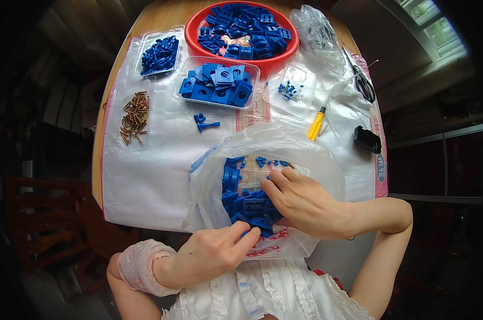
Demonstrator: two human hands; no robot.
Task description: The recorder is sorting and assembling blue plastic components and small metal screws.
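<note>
A translucent white plastic bag lies open at the table's near edge, with blue plastic parts and small blue-and-brass pieces inside. My left hand reaches over the bag's near rim. Its fingers are closed on a dark blue plastic part. From the right, my right hand dips into the bag's mouth with fingers bent and drawn together. Whatever its fingertips hold is hidden behind the hand. Beyond the bag, a few loose blue pegs lie on the white sheet.
A red basin of blue parts stands at the back. Clear trays hold blue square plates, blue pegs and brass screws. To the right are small fittings, a yellow screwdriver, scissors and a black object.
</note>
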